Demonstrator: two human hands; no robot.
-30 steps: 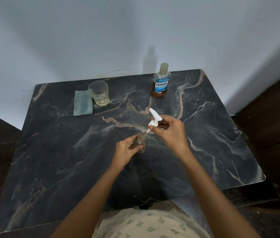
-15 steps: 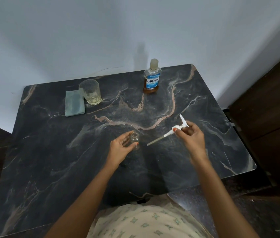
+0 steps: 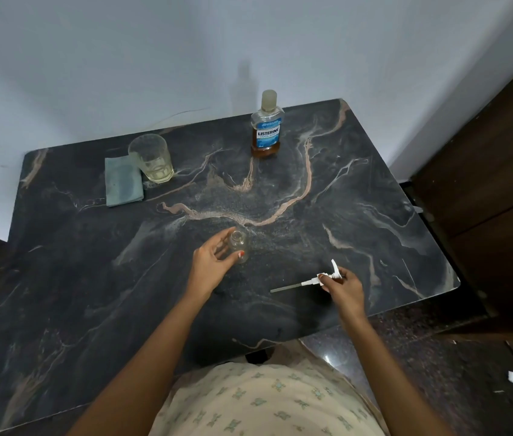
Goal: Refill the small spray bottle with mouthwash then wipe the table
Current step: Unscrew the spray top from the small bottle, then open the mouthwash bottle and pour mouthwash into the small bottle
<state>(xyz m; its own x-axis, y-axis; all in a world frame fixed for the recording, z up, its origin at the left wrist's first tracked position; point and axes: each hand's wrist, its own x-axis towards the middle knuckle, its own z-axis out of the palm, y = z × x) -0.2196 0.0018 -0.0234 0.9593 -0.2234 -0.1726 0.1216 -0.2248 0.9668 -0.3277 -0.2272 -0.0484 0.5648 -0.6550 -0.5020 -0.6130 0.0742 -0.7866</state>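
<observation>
The small clear spray bottle (image 3: 239, 244) stands upright and uncapped at the middle of the dark marble table (image 3: 91, 278), with my left hand (image 3: 212, 265) wrapped around it. My right hand (image 3: 341, 286) holds the white spray pump head (image 3: 327, 276) low over the table's right front. Its thin dip tube (image 3: 285, 288) points left and lies along the surface. A mouthwash bottle (image 3: 266, 125) with a blue label and amber liquid stands capped at the back. A folded pale green cloth (image 3: 123, 180) lies at the back left.
A clear drinking glass (image 3: 151, 158) with a little pale liquid stands right beside the cloth. A white wall runs behind the table. Dark wooden furniture (image 3: 494, 184) stands close to the table's right edge. The floor shows at the lower right.
My right hand pulled the pump head out of the small bottle and carried it right and down to the table surface. My left hand stayed on the bottle.
</observation>
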